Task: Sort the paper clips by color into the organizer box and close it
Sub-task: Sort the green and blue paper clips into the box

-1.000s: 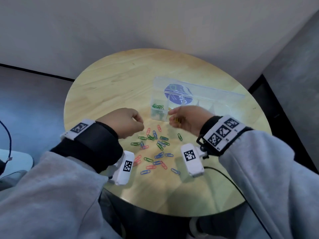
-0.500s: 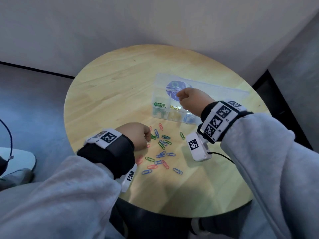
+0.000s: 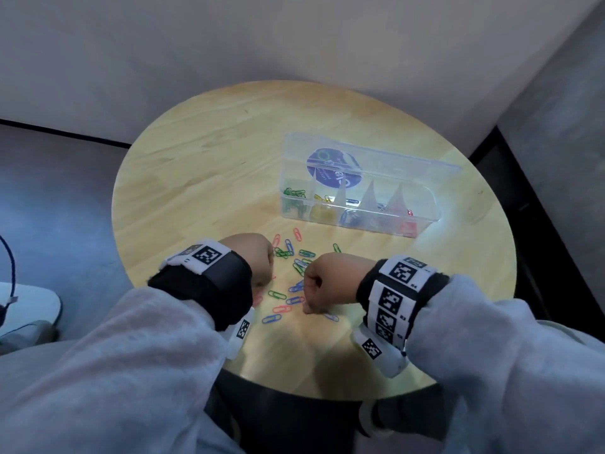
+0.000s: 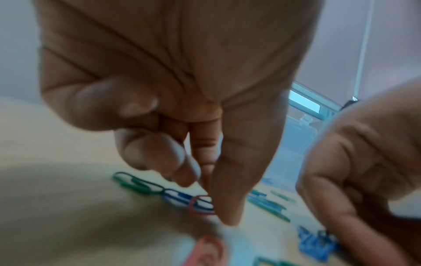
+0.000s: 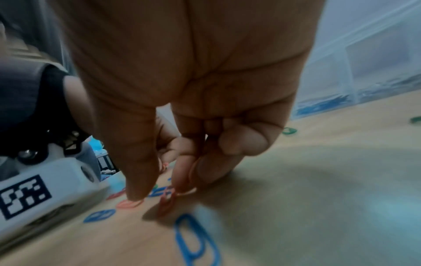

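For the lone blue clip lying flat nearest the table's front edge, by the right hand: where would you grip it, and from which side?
Judging from the head view, the blue paper clip lies flat on the table, apart from the pile. Come from above, pinching a rounded end between the right hand's thumb and forefinger; a nail may need to lift the thin wire first.

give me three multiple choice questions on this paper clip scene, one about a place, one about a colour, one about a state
1. Where do the loose coloured paper clips lie?
A. on the round wooden table, nearer the person than the box
B. on the floor
C. on the lid

2. What colour are the clips in the leftmost compartment of the clear plastic organizer box?
A. red
B. green
C. yellow

3. What state is the box's hinged clear lid in?
A. shut
B. taken off
C. open, leaning back

Answers: 1 A, the head view shows them scattered between box and hands; 2 B, green clips fill that end; 3 C, the lid stands behind the open compartments.
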### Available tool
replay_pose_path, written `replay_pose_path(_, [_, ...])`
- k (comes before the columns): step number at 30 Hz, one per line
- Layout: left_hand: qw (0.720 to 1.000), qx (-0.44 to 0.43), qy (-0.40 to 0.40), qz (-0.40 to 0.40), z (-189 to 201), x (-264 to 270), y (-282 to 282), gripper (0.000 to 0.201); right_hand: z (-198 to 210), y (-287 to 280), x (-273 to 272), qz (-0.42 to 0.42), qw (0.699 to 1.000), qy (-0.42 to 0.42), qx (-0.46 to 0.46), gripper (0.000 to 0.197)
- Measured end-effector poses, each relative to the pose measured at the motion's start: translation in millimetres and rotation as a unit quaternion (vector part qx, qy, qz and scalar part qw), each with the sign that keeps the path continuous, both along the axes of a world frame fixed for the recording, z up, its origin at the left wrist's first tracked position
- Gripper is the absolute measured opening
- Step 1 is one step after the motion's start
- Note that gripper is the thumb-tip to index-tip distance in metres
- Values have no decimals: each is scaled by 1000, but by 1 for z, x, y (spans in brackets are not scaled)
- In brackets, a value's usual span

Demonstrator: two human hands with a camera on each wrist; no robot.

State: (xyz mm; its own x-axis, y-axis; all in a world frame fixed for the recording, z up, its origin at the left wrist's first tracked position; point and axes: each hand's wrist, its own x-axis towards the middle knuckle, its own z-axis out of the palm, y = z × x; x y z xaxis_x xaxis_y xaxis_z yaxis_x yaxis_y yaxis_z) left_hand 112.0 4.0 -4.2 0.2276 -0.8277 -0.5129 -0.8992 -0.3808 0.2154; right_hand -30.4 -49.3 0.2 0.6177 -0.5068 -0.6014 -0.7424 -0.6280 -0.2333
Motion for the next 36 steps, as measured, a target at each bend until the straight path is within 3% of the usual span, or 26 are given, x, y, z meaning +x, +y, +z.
replay_pose_path(4, [998,-23,44,30,7,8,4,12,-2,4,8,9,1000,11,-15,15])
replay_pose_path(7, [990,-34,127,55,15,20,4,18,-7,4,11,12,999,13,-48,15])
replay_pose_path(12, [943,-72,297,129,24,30,11,27,-9,5,10,1,999,19,-49,17])
replay_pose_path(16, [914,-80,356,179,29,34,16,24,-5,0,5,-3,1000,8,-9,6])
replay_pose_path(18, [896,-78,384,208,31,36,17,28,-2,-4,0,-53,996,-51,46,8])
replay_pose_path(20, [885,-75,398,232,32,35,18,31,0,-9,-4,-123,975,-130,134,17])
replay_pose_path(25, [859,-74,426,274,31,30,20,32,0,-17,-10,-263,873,-246,328,25])
replay_pose_path(28, [883,-54,375,278,25,27,17,29,2,-15,-11,-305,846,-248,361,31])
replay_pose_path(30, [929,-24,288,233,20,23,16,17,2,-11,-8,-303,850,-237,360,30])
replay_pose_path(31, [956,-8,225,186,17,22,16,10,2,-9,-6,-289,861,-231,349,29])
replay_pose_path(33, [990,8,96,103,13,19,18,10,2,-4,-1,-215,914,-198,282,26])
replay_pose_path(36, [996,12,34,78,8,13,22,14,5,5,8,-59,981,-111,148,16])
